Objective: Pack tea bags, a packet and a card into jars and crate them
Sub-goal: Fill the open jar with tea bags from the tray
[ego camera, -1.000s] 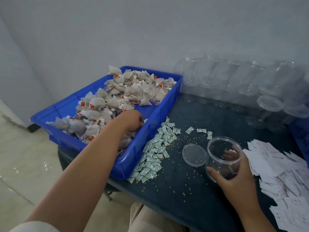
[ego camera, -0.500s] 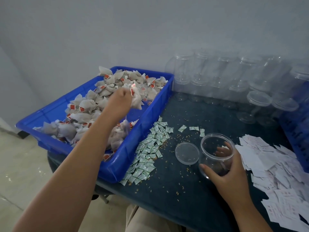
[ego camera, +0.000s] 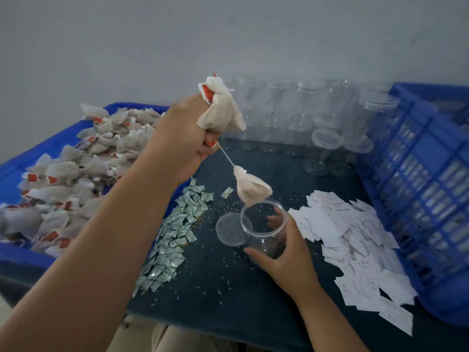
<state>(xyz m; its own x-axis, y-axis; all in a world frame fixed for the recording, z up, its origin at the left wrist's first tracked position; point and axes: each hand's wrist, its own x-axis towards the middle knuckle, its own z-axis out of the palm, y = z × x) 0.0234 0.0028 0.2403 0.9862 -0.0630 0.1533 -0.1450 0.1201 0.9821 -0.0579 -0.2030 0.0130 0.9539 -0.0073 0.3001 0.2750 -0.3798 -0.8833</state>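
My left hand [ego camera: 186, 138] is raised over the table and grips a bunch of tea bags [ego camera: 220, 110] with red tags. One tea bag [ego camera: 251, 189] dangles from it on its string, just above the mouth of a clear open jar [ego camera: 262, 228]. My right hand [ego camera: 286, 260] holds that jar from the near right side, tilted toward the tea bag. The jar's clear lid [ego camera: 229, 232] lies flat on the table to its left. A blue tray [ego camera: 15, 255] heaped with tea bags [ego camera: 76, 174] sits at the left.
A strip of small green packets [ego camera: 175, 235] lies beside the tray. White cards [ego camera: 355, 245] are piled at the right. A blue slatted crate [ego camera: 416, 199] stands at the far right. Several empty clear jars [ego camera: 304, 115] line the wall. Loose grains dot the dark table [ego camera: 215, 295].
My left hand lifted out of the tray with tea bags and moved right, above the jar. One bag now hangs on its string over the jar mouth. The view shifted right.
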